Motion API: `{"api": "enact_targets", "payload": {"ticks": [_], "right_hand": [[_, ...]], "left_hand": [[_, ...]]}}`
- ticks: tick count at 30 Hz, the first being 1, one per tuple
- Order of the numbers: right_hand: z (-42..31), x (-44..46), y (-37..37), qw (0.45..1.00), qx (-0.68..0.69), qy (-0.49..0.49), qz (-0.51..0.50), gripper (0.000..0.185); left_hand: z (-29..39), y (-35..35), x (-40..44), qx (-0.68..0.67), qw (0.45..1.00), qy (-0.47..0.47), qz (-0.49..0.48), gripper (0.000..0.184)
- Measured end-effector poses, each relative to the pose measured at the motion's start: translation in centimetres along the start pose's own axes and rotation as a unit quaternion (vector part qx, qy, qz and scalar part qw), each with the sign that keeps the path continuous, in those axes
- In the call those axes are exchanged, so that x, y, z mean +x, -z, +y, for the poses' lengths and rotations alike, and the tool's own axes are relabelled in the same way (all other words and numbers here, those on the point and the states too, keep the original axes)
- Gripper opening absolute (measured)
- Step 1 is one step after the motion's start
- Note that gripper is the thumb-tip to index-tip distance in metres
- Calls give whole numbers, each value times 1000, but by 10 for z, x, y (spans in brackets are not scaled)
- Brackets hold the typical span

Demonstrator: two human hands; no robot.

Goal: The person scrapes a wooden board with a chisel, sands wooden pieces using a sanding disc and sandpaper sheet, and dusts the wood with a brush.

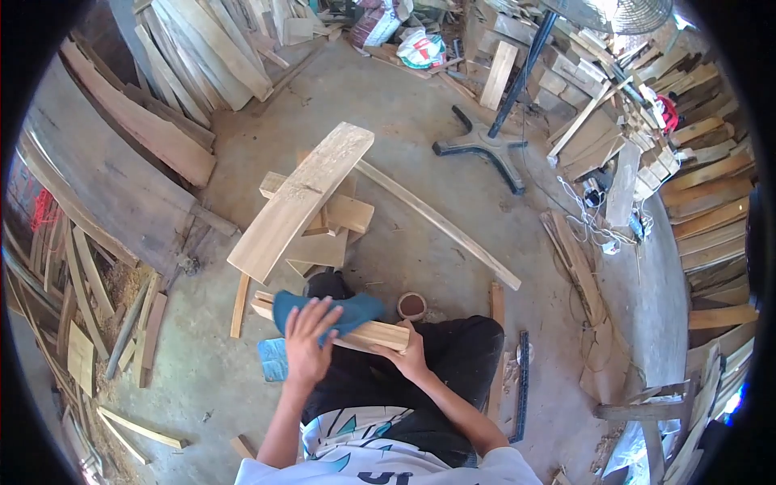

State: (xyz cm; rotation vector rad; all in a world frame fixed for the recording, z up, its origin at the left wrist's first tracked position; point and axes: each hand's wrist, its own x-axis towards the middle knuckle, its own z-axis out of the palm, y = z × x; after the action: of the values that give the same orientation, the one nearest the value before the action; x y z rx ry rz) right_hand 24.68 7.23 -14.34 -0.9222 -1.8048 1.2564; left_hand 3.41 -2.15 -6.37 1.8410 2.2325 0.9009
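Across my lap lies a squared piece of wood (386, 335), tilted down to the right. A blue sheet (356, 314), which looks like cloth or sanding cloth, drapes over its left part. My left hand (310, 333) presses on that sheet, fingers a little apart and curved over it against the wood. At the wood's right end, my right hand (411, 356) grips it, the thumb on the near end and the other fingers partly hidden beneath.
Ahead, a thick plank (303, 198) rests on stacked offcuts (349, 213). A long strip (440, 222) slants right. A small round container (411, 306) stands by my knee, a blue piece (273, 360) lies left, and a fan stand (485, 145) is beyond.
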Motion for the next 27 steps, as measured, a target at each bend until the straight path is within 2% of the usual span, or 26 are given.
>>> {"api": "enact_targets", "payload": {"ticks": [4,9,16,22,24,25,26,27], "right_hand": [[-3,7,0,999,-14,30,-3,45],[-11,8,-1,997,-48,54,-30,44],[-15,9,-18,998,-6,47,-50,45],[-53,22,-43,993,-10,54,-108,46],[-63,25,-48,990,-17,61,-125,46],[-66,29,-47,988,-18,64,-137,46],[-70,27,-44,987,-19,64,-147,46],[-75,23,-38,988,-18,64,-143,46]], "left_hand": [[-35,18,-4,-12,998,52,45,39],[-34,15,-19,-20,992,76,95,37],[-31,32,-36,9,982,87,167,32],[-50,45,-67,16,963,135,232,30],[-47,59,-76,44,967,139,208,35],[-46,68,-78,83,972,107,194,48],[-40,78,-80,84,972,105,193,48],[-33,87,-80,95,979,106,148,54]]}}
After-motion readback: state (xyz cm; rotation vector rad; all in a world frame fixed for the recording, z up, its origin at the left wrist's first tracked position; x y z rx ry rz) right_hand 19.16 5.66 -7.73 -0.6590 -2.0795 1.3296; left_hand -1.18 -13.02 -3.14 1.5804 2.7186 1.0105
